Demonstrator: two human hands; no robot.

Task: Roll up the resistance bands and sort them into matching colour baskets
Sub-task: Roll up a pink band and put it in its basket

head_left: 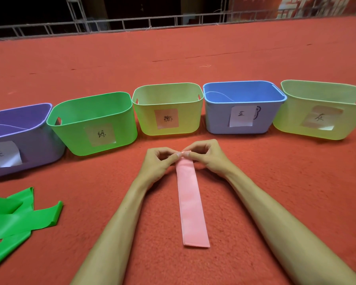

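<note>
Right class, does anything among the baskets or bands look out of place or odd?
The note on the blue basket hangs loose with a curled edge. The green bands lie in a tangled heap at the left, not rolled.

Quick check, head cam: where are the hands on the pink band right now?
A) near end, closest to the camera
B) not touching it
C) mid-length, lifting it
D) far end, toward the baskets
D: the left hand and right hand pinch the pink band at its far end, toward the baskets; the rest lies flat and unrolled on the red carpet.
</note>
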